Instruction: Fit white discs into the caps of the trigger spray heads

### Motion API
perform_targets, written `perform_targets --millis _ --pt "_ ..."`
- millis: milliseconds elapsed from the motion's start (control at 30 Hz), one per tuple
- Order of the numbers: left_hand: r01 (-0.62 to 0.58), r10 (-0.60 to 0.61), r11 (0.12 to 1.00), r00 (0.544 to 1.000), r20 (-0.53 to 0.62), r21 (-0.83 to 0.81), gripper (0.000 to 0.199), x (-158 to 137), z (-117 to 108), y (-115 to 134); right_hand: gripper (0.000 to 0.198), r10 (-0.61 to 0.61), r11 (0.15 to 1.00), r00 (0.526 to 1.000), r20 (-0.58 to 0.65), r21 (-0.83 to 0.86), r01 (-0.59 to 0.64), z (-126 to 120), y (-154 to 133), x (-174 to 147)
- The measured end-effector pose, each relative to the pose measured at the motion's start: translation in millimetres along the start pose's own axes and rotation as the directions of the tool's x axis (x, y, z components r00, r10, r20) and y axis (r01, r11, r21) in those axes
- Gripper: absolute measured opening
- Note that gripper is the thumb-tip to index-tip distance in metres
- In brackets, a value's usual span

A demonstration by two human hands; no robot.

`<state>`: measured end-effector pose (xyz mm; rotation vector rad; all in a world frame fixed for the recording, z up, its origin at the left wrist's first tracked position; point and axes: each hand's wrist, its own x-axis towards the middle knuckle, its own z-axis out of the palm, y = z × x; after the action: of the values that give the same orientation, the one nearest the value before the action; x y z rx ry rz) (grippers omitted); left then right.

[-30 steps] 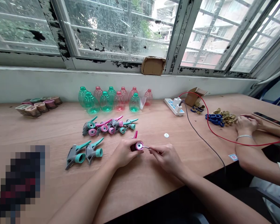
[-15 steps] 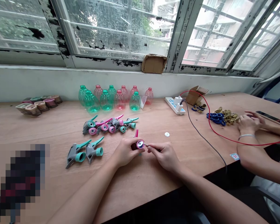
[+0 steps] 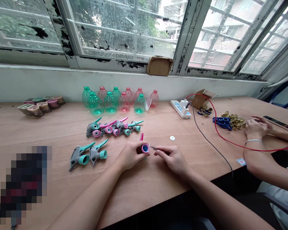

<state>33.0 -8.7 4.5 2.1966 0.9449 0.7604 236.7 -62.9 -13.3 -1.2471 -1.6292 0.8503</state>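
Observation:
My left hand (image 3: pixel 132 155) is closed around a spray trigger head with a pink lever and pink collar (image 3: pixel 145 148), its collar opening facing me. The inside of the collar looks blue. In my right hand (image 3: pixel 171 158), thumb and fingers pinch thin metal tweezers (image 3: pixel 154 148). At their tip, by the collar's right edge, is a thin white piece seen edge-on, apparently a gasket. A flat white gasket (image 3: pixel 172 138) lies on the table beyond my right hand. Two grey spray heads with teal collars (image 3: pixel 84 159) lie left of my left hand.
Behind are a row of pink and green spray heads (image 3: pixel 115 131) and several clear green and pink bottles (image 3: pixel 110 103). A power strip (image 3: pixel 180 109) with cables stands to the right. Another person's hands (image 3: pixel 256 127) rest beside gold and blue parts (image 3: pixel 222 122). Small containers (image 3: pixel 40 107) sit far left.
The tweezers have drawn back slightly right from the collar. The white disc seen inside the collar now shows as a thin edge outside it, and blue shows within.

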Motion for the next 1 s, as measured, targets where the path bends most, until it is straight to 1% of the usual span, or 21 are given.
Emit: perform_targets --millis 67,167,233,267,333,400,467,533,600,667,700,733,800,867,933,1000 --pt "0.003 -0.003 1.000 1.000 0.011 -0.005 0.028 0.4 -0.1 -0.4 0.026 0.010 1.000 1.000 -0.017 -0.030 -0.010 -10.5 2.5 -0.3" --pt "0.014 -0.014 1.000 1.000 0.021 0.000 0.027 0.9 -0.6 -0.7 0.031 -0.006 0.990 0.998 -0.068 -0.138 -0.004 -38.1 5.5 2.6" --pt "0.017 -0.017 1.000 1.000 0.022 0.007 0.025 1.0 -0.7 -1.1 0.033 -0.025 0.959 0.995 -0.093 -0.285 -0.002 -62.1 7.7 7.0" --pt "0.014 -0.014 1.000 1.000 0.021 0.010 0.025 1.1 -0.7 -1.4 0.033 -0.032 0.923 0.996 -0.083 -0.384 -0.002 -74.3 8.9 9.9" --pt "0.003 -0.003 1.000 1.000 0.018 0.016 0.023 1.2 -0.4 -2.0 0.031 -0.030 0.806 0.999 -0.023 -0.592 0.011 -96.2 11.8 16.1" --pt "-0.005 0.005 1.000 1.000 0.018 0.017 0.023 1.4 0.1 -2.5 0.029 -0.009 0.657 1.000 0.013 -0.754 0.016 -111.9 15.3 22.1" --pt "-0.003 0.003 1.000 1.000 0.023 0.019 0.024 1.5 0.3 -2.9 0.029 0.029 0.509 0.999 0.028 -0.861 0.010 -120.4 19.1 27.0" --pt "0.002 -0.002 1.000 1.000 0.030 0.025 0.024 1.4 0.1 -3.1 0.030 0.069 0.387 0.997 0.035 -0.922 0.006 -123.7 22.3 30.1" --pt "0.005 -0.006 1.000 0.999 0.033 0.030 0.024 1.2 -0.8 -2.9 0.031 0.091 0.307 0.995 0.040 -0.952 0.010 -124.4 24.0 31.6" --pt "0.004 -0.005 0.999 0.999 0.036 0.033 0.025 1.3 -1.9 -2.5 0.032 0.090 0.273 0.996 0.021 -0.962 -0.004 -124.3 24.1 32.2" --pt "0.000 -0.001 0.999 0.999 0.038 0.033 0.025 1.4 -2.3 -2.2 0.032 0.078 0.279 0.997 0.004 -0.960 -0.017 -123.9 23.7 32.6" --pt "-0.006 0.005 0.999 0.999 0.041 0.034 0.025 1.5 -2.2 -1.8 0.031 0.058 0.307 0.998 -0.016 -0.951 -0.033 -123.0 23.2 33.3" --pt "-0.027 0.025 0.999 0.999 0.046 0.047 0.023 1.6 -0.8 -0.8 0.028 0.010 0.421 0.998 -0.061 -0.905 -0.060 -118.0 21.9 36.1" --pt "-0.059 0.054 0.994 0.997 0.054 0.093 0.021 1.0 1.8 1.3 0.026 -0.024 0.559 0.997 -0.070 -0.828 -0.045 -107.1 20.5 41.1" --pt "-0.088 0.077 0.979 0.995 0.070 0.185 0.023 -0.6 2.1 5.6 0.026 -0.044 0.673 0.998 -0.045 -0.740 -0.004 -90.1 18.7 47.9" --pt "-0.091 0.068 0.946 0.994 0.084 0.311 0.029 -3.7 -5.4 12.3 0.026 -0.062 0.765 0.998 -0.016 -0.643 0.037 -69.5 15.9 55.7"
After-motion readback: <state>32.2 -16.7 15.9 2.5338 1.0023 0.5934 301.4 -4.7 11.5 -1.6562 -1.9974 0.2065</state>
